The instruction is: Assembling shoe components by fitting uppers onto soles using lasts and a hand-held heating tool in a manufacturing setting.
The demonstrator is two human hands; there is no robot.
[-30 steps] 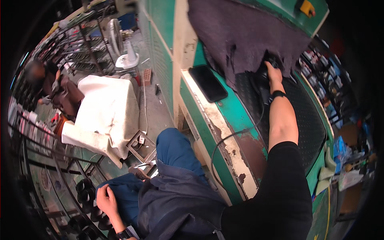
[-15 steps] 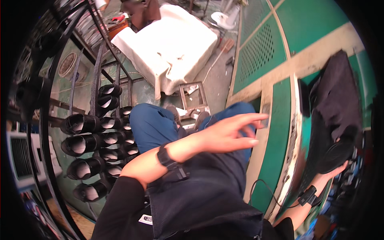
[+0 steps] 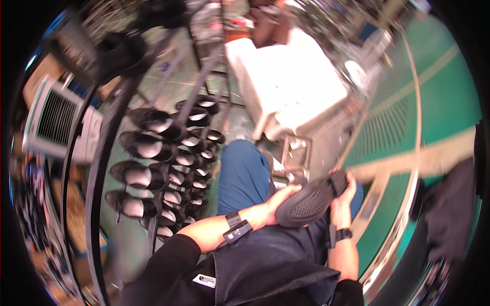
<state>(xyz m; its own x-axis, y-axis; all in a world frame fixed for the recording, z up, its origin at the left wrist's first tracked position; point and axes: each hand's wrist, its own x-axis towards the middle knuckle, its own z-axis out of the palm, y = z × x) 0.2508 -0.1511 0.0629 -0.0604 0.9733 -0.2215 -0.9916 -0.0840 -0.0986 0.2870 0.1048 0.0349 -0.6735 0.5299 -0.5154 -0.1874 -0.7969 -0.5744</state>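
Far left: white fan unit (image 3: 53,122) beside dark rack (image 3: 109,168); rows of black shoes (image 3: 153,173) on rack pegs. Centre: left hand (image 3: 278,201) cups heel end of black shoe (image 3: 314,199), grip closed on it, sole facing up, over blue-trousered lap. Right hand (image 3: 344,196) clamps toe end of same shoe. Above: white padded block (image 3: 291,81). Far right: green tabletop (image 3: 434,117), dark cloth (image 3: 454,204) on it

One shoe sole (image 3: 312,200), perhaps sixteen racked shoes (image 3: 153,148)
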